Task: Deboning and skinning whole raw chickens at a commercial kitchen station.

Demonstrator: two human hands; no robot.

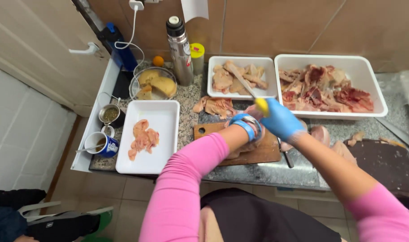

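Gripping a yellow-handled knife (pixel 253 96), the right hand (pixel 281 120) in its blue glove is closed around the handle, and the blade reaches up over the near rim of the small white tray (pixel 213 76). Just left of it, the left hand (pixel 245 127) presses down on a piece of raw chicken (pixel 240 150) lying on the wooden cutting board (pixel 204 131); the fingers are mostly hidden behind the wrist, so whether they pinch or lie flat on the meat I cannot tell. The board sits at the front edge of the granite counter (pixel 294 172), about midway along it. More chicken pieces (pixel 215 106) lie behind the board. A large white tray (pixel 370 71) of dark red scraps stands toward the back right corner. At the left end, a flat white tray (pixel 162 116) holds a few pale strips, with a blue mug (pixel 106 145) beside it.
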